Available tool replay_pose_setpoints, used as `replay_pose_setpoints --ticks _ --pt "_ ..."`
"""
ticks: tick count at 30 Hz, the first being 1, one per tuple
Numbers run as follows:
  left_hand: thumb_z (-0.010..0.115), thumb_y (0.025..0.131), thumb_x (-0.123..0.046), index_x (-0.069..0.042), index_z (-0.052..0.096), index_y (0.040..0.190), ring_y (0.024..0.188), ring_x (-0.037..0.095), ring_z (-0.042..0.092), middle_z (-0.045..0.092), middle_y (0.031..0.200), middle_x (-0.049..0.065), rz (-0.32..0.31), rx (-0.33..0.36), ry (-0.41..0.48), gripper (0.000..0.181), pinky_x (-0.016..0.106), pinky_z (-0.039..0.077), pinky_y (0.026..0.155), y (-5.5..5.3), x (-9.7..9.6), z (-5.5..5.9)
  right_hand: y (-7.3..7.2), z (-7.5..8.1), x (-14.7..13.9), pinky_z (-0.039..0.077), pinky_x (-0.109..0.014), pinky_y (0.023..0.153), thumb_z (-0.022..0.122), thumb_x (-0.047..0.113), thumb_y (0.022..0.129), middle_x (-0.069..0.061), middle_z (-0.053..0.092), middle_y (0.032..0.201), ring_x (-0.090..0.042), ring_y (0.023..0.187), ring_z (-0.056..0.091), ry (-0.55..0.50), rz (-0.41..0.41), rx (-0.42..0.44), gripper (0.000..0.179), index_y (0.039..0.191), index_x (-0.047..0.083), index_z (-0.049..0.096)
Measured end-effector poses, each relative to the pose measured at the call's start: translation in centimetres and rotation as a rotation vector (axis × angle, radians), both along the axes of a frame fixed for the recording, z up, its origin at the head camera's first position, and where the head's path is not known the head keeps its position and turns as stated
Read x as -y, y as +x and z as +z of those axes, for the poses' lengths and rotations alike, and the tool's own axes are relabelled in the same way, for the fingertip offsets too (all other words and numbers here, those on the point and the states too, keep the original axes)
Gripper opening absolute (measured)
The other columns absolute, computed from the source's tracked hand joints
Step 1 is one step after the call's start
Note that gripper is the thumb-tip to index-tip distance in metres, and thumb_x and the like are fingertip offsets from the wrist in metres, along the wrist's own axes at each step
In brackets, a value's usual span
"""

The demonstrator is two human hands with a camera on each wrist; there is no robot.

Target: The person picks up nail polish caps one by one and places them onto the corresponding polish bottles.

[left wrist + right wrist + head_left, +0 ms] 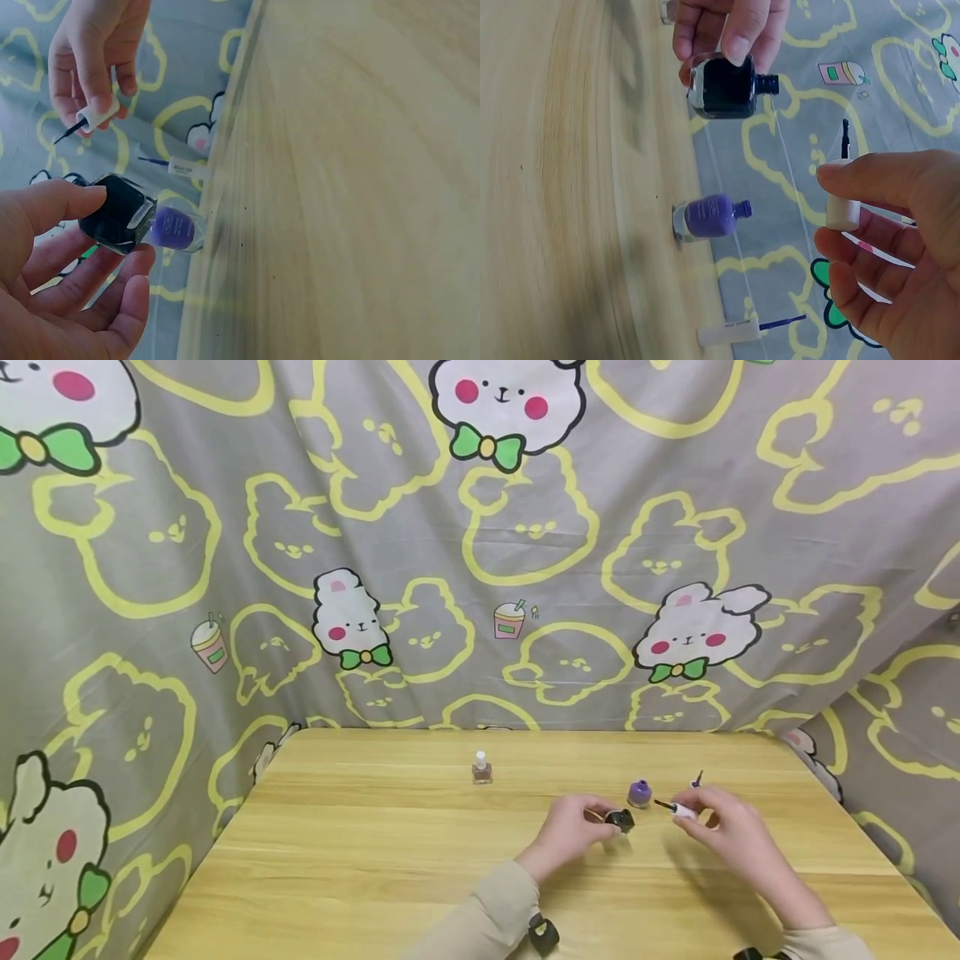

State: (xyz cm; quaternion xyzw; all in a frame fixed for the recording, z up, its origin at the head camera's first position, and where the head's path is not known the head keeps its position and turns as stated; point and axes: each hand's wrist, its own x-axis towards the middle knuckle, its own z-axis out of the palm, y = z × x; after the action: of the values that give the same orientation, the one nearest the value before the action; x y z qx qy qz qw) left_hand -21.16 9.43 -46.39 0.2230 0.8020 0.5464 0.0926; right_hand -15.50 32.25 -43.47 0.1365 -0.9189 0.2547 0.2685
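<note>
My left hand [570, 831] pinches a bottle of black nail polish [726, 88] between thumb and fingers, its neck uncapped. Thumb and fingers of my right hand [731, 831] grip a white brush cap [844, 206]; its dark-coated brush points away from the palm. The brush is out of the bottle, a short gap from its neck. An uncapped bottle of purple nail polish [640, 795] stands on the table just beyond the hands. Near it, a second white brush cap [731, 332] stands with its purple brush upward; my right hand partly hides it in the head view.
A capped bottle of brownish-pink nail polish [482, 770] stands farther back, left of the hands. The wooden table [360, 843] reaches to a grey patterned curtain [420, 543] behind and at both sides. Wrist straps show at both sleeves.
</note>
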Motion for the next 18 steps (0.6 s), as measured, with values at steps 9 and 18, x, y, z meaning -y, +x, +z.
replay_pose_setpoints --ticks 9,18 --pt "0.079 0.078 -0.009 -0.011 0.075 0.100 0.067 -0.002 0.060 0.075 0.087 0.000 -0.013 -0.041 -0.004 0.023 0.013 0.050 0.061 0.1 -0.3 -0.1 0.5 0.5 1.0 0.043 -0.019 0.056 0.083 0.002 0.068 0.010 0.060 0.081 0.005 0.068 0.047 0.037 0.022 -0.053 0.027 0.088 0.015 0.069" --pt "0.079 0.078 -0.009 -0.011 0.076 0.098 0.066 -0.003 0.059 0.074 0.086 0.001 -0.027 -0.054 -0.002 0.021 0.013 0.050 0.059 0.2 -0.5 -0.3 0.6 0.4 1.5 0.042 -0.018 0.057 0.086 0.001 0.061 0.009 0.062 0.084 0.004 0.075 0.049 0.095 0.064 -0.133 0.035 0.085 0.019 0.068"
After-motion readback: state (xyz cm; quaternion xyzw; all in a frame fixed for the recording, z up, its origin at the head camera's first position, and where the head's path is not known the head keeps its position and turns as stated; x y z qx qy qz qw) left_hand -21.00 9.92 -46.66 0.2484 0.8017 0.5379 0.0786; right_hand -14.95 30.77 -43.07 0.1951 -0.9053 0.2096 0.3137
